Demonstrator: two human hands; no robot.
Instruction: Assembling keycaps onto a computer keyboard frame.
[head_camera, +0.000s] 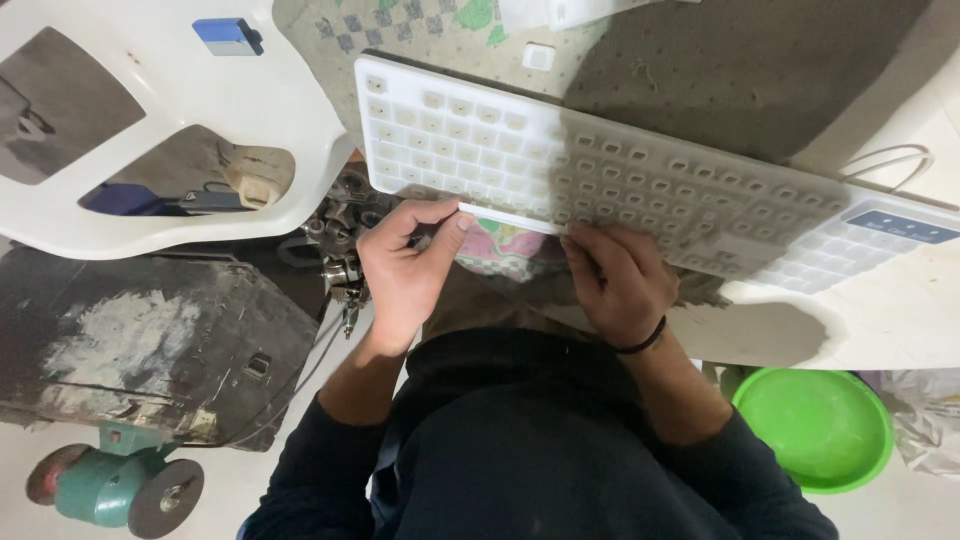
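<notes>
Cluttered floor below, both hands work a white keyboard frame (600, 180): left hand (405, 265) pinches a long key strip (505, 218), right hand (615, 280) apparently presses it, mostly keyless.

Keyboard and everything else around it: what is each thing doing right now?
White keyboard: keys missing, lying tilted across the lap.
Long white key bar: pinched at the keyboard's near edge.
Left hand: grip closed on the bar's left end.
Right hand: fingers pressed on the bar's right end.
Green bowl: on the floor, nothing seen inside.
White plastic chair: standing beside, a blue block on it.
Bench grinder: on the floor; whether its wheels turn, I cannot tell.
</notes>
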